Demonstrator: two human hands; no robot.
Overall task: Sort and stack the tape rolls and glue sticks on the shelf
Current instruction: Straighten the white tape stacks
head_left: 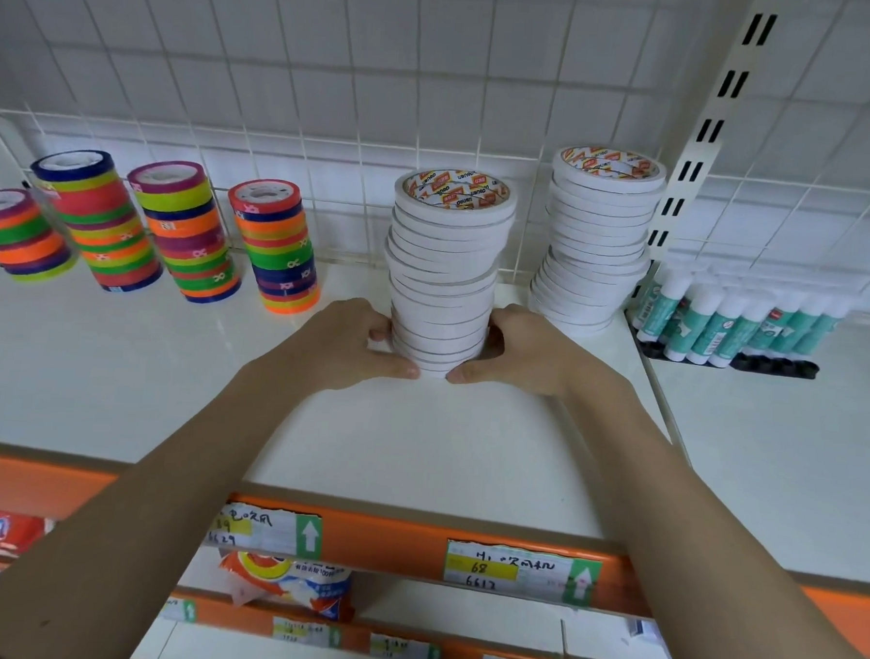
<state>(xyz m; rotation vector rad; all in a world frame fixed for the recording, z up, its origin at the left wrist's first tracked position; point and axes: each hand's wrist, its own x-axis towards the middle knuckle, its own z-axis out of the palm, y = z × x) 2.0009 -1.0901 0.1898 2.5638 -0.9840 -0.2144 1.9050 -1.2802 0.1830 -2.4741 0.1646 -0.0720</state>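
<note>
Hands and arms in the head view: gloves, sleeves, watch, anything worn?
Nothing worn that shows. The left hand and right hand are bare: no gloves, rings or tape visible. Both forearms are bare up to the frame edge, with no sleeves, watch or wristband in view. Nails look short and unpainted.

White wire grid back panel at twelve o'clock, white slotted metal upright at one o'clock, orange shelf-edge strip with handwritten paper price labels at six o'clock, red and white packaged goods beneath.
</note>
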